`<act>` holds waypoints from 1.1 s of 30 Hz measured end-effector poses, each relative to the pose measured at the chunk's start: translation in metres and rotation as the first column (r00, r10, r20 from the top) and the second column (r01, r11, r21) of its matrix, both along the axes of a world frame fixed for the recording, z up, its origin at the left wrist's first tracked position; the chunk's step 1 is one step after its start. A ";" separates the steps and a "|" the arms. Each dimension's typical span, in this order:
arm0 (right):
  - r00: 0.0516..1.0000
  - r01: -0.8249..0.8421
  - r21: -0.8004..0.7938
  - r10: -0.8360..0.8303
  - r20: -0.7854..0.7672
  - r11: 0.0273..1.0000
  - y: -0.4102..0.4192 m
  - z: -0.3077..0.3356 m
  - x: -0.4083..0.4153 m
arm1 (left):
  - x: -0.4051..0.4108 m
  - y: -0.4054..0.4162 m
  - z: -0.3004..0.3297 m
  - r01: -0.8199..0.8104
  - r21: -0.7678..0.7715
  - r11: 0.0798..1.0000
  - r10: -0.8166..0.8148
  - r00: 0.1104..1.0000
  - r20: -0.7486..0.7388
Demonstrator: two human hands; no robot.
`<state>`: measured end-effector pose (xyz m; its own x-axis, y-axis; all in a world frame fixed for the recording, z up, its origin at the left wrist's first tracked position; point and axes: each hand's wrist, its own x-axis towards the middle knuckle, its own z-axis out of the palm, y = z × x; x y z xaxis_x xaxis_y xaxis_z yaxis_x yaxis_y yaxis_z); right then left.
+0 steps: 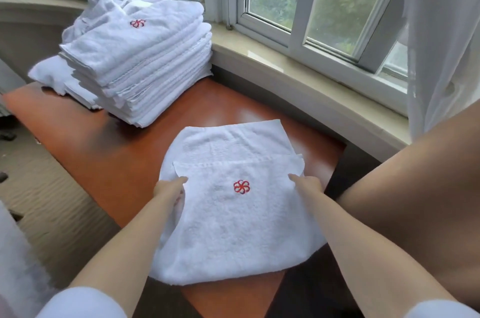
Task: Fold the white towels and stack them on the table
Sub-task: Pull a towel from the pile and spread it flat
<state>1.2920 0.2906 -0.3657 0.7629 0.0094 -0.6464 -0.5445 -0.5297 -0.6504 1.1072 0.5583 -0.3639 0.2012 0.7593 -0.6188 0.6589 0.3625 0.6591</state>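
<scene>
A white towel (233, 219) with a red flower emblem lies on the brown table (124, 161), its near part folded over the far part. My left hand (168, 189) grips the folded layer's left edge, fingers tucked under the cloth. At the right edge my right hand (306, 184) pinches the same layer. A tall stack of folded white towels (140, 63) stands at the table's far left, with the same red emblem on top.
A stone window sill (298, 76) runs along the table's far and right side, under white-framed windows. A sheer white curtain (441, 32) hangs at the right. Carpeted floor (52, 200) lies to the left of the table.
</scene>
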 end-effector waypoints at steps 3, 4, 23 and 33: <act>0.996 -0.085 -0.070 0.084 -0.019 0.994 0.020 -0.004 0.017 | 0.021 0.019 -0.010 0.122 0.003 0.992 -0.121 0.982 -0.147; 0.995 -0.096 -0.120 0.096 -0.006 0.988 0.025 -0.007 0.022 | 0.025 0.021 -0.010 0.191 0.042 0.981 -0.178 0.960 -0.219; 0.984 -0.053 -0.385 0.113 0.136 0.921 0.122 -0.027 0.105 | 0.102 0.147 -0.021 0.184 0.163 0.969 -0.153 0.971 -0.186; 0.984 0.048 -0.196 -0.013 0.176 0.979 0.146 -0.023 0.139 | 0.131 0.151 0.004 0.429 -0.450 0.783 -0.295 0.893 0.339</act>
